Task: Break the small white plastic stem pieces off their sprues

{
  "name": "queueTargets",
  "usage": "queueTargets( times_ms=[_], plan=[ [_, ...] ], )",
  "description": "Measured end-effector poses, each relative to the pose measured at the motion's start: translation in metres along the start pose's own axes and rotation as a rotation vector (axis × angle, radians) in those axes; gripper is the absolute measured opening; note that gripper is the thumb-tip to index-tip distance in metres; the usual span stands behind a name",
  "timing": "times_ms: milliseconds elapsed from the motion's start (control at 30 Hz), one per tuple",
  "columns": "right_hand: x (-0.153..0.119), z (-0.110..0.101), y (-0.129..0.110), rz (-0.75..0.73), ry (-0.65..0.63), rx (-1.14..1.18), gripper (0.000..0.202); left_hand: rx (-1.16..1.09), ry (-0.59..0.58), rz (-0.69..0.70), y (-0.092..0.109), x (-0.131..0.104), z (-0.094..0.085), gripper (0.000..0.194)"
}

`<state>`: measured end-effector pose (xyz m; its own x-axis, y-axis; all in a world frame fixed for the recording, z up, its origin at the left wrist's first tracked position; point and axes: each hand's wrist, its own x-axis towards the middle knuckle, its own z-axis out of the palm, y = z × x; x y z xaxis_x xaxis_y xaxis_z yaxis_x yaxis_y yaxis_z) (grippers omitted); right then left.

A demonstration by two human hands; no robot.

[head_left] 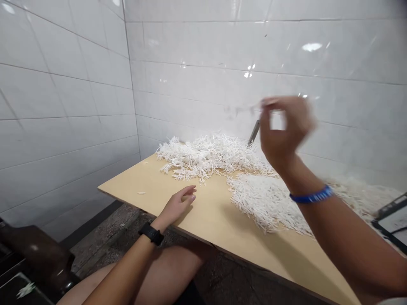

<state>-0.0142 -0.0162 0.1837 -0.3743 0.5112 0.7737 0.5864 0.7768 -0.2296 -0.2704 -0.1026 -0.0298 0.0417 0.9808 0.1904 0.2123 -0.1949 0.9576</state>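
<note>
My right hand is raised above the table, thumb and index finger pinched together in a ring. From the pinch a thin, pale strand reaches out to the left, smeared by motion. Low over the table's near edge, my left hand has its fingers loosely stretched and holds nothing visible. A heaped pile of tangled white strands with forked tips lies at the back. Closer to my right arm spreads a flatter layer of thin white strands.
The light wooden tabletop stands against a tiled wall. A loose white piece lies on its left part. A grey metal bar rises behind the piles. At the right edge is a dark-framed object; dark polished furniture stands lower left.
</note>
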Motion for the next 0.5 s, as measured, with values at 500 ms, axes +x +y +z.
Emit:
queueTargets(
  times_ms=[500],
  plan=[
    [-0.039,0.152,0.038,0.346,-0.565,-0.187,0.07,-0.179,0.188,-0.003,-0.012,0.011,0.001,0.029]
  ],
)
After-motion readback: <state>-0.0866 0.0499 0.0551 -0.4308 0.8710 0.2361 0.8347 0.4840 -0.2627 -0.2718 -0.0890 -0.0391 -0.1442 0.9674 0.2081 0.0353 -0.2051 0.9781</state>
